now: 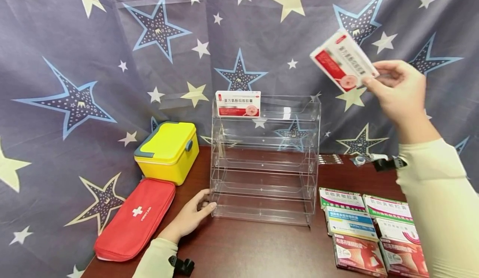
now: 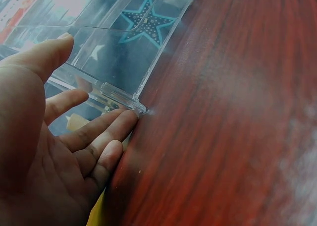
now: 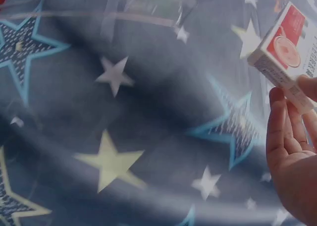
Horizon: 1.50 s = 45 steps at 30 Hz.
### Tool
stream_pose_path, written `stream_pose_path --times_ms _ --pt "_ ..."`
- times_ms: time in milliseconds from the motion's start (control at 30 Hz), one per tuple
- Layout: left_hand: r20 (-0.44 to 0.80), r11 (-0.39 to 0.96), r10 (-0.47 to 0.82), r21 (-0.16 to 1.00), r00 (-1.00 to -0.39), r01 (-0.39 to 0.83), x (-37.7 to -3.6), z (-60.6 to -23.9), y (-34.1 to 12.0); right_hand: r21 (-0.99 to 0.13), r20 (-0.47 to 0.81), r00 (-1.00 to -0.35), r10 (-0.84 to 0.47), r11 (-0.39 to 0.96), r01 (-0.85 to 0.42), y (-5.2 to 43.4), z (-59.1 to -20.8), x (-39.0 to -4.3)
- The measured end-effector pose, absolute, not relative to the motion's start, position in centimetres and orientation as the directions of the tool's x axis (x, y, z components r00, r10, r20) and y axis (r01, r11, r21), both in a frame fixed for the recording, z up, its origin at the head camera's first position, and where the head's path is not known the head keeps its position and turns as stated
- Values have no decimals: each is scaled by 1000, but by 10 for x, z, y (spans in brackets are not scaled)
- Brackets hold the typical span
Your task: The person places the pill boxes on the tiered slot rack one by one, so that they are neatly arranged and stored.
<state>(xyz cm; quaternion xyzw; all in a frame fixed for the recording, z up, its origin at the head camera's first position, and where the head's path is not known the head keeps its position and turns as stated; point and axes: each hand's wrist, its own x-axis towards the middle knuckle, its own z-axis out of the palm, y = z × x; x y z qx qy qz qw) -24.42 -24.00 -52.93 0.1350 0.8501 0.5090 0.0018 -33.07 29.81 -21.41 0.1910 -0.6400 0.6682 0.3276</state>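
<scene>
— Risk first?
— Slipping of held box (image 1: 342,59), probably. Pinched only at one lower corner by thumb and fingertips of right hand (image 1: 398,88), raised high and tilted, well above clear rack (image 1: 263,186) and to the right of it. With such a small grip, could twist out and fall on rack or tabletop (image 1: 254,249).
— And rack itself?
— Light acrylic, so may slide or tip backward if pushed from the front. Steadied only a little: left hand (image 1: 192,215) lying flat and relaxed, fingers straight, fingertips touching lower left corner of the base, gripping nothing.
— Other danger?
— Knocking down same-looking box (image 1: 238,104), standing upright at left end of top tier, just behind a low lip. Also sleeve of right arm passing close over boxes on the tabletop.
— Counting now?
— One rack, seemingly four tiers. Two red-and-white boxes: one held, one on top tier. Six boxes flat on the tabletop at right of rack: two green boxes (image 1: 340,199), two blue boxes (image 1: 349,223), two red boxes (image 1: 358,256). One yellow case (image 1: 166,151) and one red pouch (image 1: 134,219) at left. Small things behind rack at right, too small to count surely.
</scene>
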Motion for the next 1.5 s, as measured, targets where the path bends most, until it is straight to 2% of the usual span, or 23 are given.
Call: stream_pose_path --times_ms 167,500,867,1300,1500 --pt "131 453 234 862 -963 227 -245 -530 -241 -744 652 -749 120 295 -600 266 -203 -350" --pt "126 435 232 874 -965 219 -243 -527 -239 -713 603 -798 -4 445 -542 237 -220 -378" --pt "119 442 224 872 -967 209 -243 -525 -238 -657 574 -812 -109 530 -536 229 -238 -379" --pt "126 448 242 865 -962 226 -244 -528 -239 -604 615 -785 -82 591 -535 230 -249 -383" --pt "135 450 234 863 -963 230 -244 -528 -239 -619 619 -781 -82 561 -549 229 -253 -383"
